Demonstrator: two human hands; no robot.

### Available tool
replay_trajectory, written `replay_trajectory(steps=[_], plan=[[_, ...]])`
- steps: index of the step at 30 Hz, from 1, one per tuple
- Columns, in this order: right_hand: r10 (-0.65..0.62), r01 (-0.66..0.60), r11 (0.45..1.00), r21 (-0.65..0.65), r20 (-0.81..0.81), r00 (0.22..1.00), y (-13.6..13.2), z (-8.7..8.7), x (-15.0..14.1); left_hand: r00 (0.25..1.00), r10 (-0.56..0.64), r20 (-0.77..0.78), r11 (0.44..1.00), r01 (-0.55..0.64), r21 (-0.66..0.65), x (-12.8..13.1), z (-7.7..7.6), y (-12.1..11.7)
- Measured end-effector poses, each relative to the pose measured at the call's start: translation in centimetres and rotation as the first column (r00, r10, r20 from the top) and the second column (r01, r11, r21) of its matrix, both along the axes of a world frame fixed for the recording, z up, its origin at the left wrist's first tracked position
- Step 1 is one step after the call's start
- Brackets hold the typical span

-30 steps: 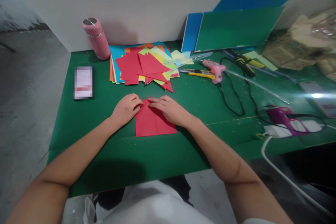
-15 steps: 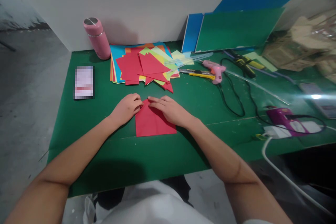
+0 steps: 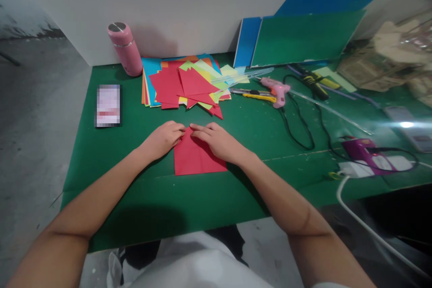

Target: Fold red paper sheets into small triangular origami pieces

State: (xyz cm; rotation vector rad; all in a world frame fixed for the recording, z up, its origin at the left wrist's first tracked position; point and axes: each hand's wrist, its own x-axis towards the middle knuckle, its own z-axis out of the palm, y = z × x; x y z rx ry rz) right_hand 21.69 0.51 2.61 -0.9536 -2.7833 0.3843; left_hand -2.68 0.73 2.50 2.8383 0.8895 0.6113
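A sheet of red paper [image 3: 199, 159] lies flat on the green table in front of me, with faint crease lines on it. At its upper left edge, my left hand [image 3: 166, 138] has its fingers curled and closed on the paper; the thumb is mostly hidden. Across the upper right part rests my right hand [image 3: 219, 141], palm down, with index and middle fingers stretched towards the top edge. The fingertips of both hands are close together but apart. The paper's upper corners are covered by my hands.
Behind the paper lies a pile of coloured paper [image 3: 165, 85]. A pink bottle [image 3: 126, 51] and a phone-like, blurred-out object [image 3: 108, 105] are to the left. Rightward are a yellow cutter [image 3: 259, 97], a pink glue gun [image 3: 277, 92], its cable and a power strip [image 3: 357, 169].
My left fingers have shifted very slightly to the right along the paper's upper edge. The right hand and the paper are almost unmoved.
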Motion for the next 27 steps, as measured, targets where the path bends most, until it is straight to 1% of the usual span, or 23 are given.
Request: replay_trajectory(steps=[6, 12, 16, 19, 23, 27], plan=[[-0.005, 0.005, 1.0, 0.001, 0.005, 1.0, -0.09, 0.11, 0.01, 0.999, -0.031, -0.014, 0.999, 0.032, 0.035, -0.18, -0.04, 0.2], [-0.015, 0.015, 0.999, -0.031, -0.014, 1.0, -0.15, 0.35, -0.04, 0.999, -0.036, -0.021, 0.999, 0.036, 0.006, -0.24, 0.11, 0.31], [-0.015, 0.015, 0.999, -0.029, 0.0, 1.0, -0.18, 0.46, -0.09, 0.999, -0.034, -0.029, 0.999, 0.034, -0.009, -0.25, 0.18, 0.29], [-0.012, 0.012, 1.0, -0.028, -0.002, 1.0, -0.19, 0.47, -0.1, 0.997, -0.027, -0.07, 0.999, 0.026, -0.025, -0.22, 0.3, 0.16], [-0.015, 0.014, 0.999, -0.032, -0.015, 1.0, -0.21, 0.49, -0.1, 0.993, -0.019, -0.114, 1.0, 0.018, -0.014, -0.07, 0.43, 0.02], [-0.015, 0.015, 0.999, -0.029, -0.018, 1.0, -0.22, 0.49, -0.07, 0.995, -0.025, -0.096, 0.999, 0.023, -0.025, -0.02, 0.56, 0.13]])
